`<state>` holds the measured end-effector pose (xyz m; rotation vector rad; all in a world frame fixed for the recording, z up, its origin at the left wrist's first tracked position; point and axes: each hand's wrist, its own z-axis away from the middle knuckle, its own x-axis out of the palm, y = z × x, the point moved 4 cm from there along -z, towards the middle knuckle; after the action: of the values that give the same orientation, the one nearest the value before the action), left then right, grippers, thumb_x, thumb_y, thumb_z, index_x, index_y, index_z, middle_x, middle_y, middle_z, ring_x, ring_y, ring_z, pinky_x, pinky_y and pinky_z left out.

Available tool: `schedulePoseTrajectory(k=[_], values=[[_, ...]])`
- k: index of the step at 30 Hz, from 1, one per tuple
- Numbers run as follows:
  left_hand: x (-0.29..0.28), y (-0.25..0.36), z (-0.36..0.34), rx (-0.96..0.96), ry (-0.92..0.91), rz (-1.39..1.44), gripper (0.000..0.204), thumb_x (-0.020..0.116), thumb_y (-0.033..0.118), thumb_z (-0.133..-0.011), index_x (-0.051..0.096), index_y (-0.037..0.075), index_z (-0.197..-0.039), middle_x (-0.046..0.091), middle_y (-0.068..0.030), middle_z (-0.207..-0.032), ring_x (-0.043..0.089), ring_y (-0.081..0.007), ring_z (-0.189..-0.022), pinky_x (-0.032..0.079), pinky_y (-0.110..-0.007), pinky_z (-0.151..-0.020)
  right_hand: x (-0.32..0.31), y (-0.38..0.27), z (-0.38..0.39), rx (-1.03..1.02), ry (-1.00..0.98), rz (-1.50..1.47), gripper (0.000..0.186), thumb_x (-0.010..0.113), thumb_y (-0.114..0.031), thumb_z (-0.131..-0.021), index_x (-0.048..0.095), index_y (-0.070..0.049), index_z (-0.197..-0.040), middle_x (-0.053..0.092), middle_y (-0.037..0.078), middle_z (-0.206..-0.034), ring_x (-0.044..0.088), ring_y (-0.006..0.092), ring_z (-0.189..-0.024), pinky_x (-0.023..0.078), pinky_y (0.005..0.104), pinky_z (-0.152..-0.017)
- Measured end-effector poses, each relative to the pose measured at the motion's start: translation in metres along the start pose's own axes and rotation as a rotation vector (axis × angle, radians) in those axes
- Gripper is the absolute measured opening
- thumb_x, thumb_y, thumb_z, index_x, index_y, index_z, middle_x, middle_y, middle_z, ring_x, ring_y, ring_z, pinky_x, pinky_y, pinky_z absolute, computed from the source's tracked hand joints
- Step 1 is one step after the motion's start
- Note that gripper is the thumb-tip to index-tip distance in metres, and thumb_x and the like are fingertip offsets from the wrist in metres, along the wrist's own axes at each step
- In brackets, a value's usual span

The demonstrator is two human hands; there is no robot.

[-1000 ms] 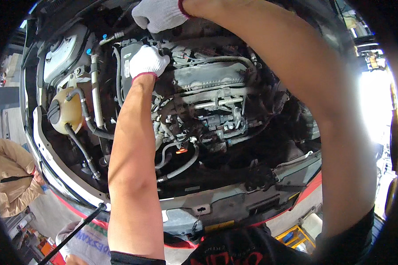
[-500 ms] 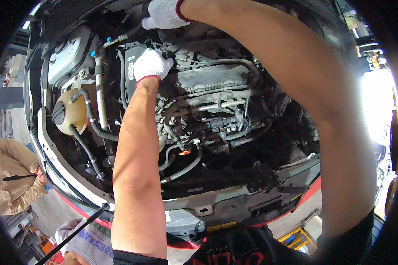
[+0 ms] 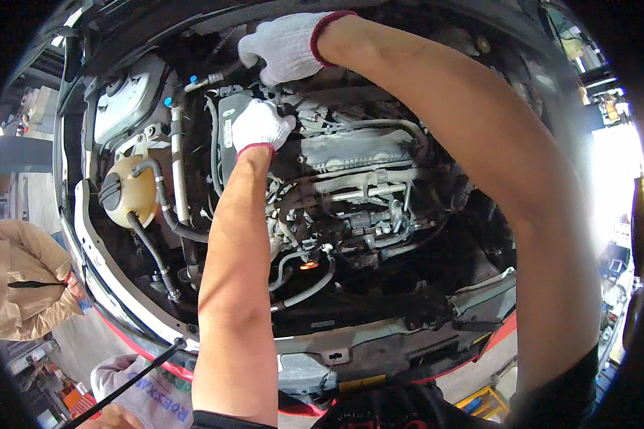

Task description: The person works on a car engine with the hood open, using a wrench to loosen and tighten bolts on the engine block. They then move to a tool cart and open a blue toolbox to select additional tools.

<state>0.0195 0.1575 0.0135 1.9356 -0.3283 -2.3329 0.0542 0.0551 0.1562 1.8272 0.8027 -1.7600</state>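
My left hand (image 3: 263, 126), in a white knit glove with a dark red cuff, rests at the right edge of a flat black box (image 3: 228, 129) with a white label. Its fingers are curled in, and whatever they grip is hidden. Farther back, my right hand (image 3: 286, 48), gloved the same way, reaches in from the right across the engine bay. The fingers are bent beside the end of a dark hose (image 3: 230, 71); what they hold cannot be made out. A ribbed grey engine cover (image 3: 354, 149) lies right of my left hand.
A yellowish coolant tank (image 3: 137, 191) and metal pipes with blue caps (image 3: 169, 102) stand at the left. An orange-topped dipstick (image 3: 308, 265) sits near the front. A black prop rod (image 3: 132, 382) crosses the lower left. Two people, in a tan jacket (image 3: 32, 286) and grey top (image 3: 139, 390), are beside the car.
The whole view has shifted, so the engine bay appears lower and farther right. More of my right glove shows, its wrist farther right. My left hand keeps its place by the black box.
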Motion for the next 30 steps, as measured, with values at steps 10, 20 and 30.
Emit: schedulePoseTrajectory(k=[10, 20, 30], values=[[0.008, -0.004, -0.003, 0.017, 0.048, -0.029, 0.051, 0.067, 0.047, -0.081, 0.076, 0.007, -0.111, 0.073, -0.0211, -0.112, 0.071, -0.0391, -0.102, 0.056, -0.048, -0.091, -0.002, 0.001, 0.003, 0.101, -0.137, 0.027, 0.049, 0.056, -0.045, -0.099, 0.067, -0.006, -0.126, 0.072, 0.021, -0.117, 0.07, 0.0379, -0.104, 0.054, 0.0471, -0.093], [0.008, -0.003, -0.005, 0.036, 0.052, -0.043, 0.051, 0.068, 0.049, -0.081, 0.077, 0.007, -0.109, 0.073, -0.0201, -0.111, 0.071, -0.0383, -0.101, 0.056, -0.049, -0.089, -0.013, -0.008, 0.001, 0.226, -0.124, -0.056, 0.032, 0.059, -0.029, -0.092, 0.074, -0.007, -0.11, 0.074, 0.02, -0.107, 0.07, 0.0383, -0.102, 0.055, 0.0479, -0.091], [0.003, 0.004, 0.001, 0.043, 0.061, -0.054, 0.046, 0.065, 0.044, -0.084, 0.078, 0.004, -0.104, 0.072, -0.0209, -0.114, 0.071, -0.0365, -0.104, 0.057, -0.045, -0.09, -0.011, 0.001, 0.002, 0.328, -0.272, -0.032, 0.049, 0.055, -0.044, -0.098, 0.068, -0.006, -0.127, 0.072, 0.023, -0.117, 0.07, 0.0378, -0.108, 0.054, 0.0468, -0.096]])
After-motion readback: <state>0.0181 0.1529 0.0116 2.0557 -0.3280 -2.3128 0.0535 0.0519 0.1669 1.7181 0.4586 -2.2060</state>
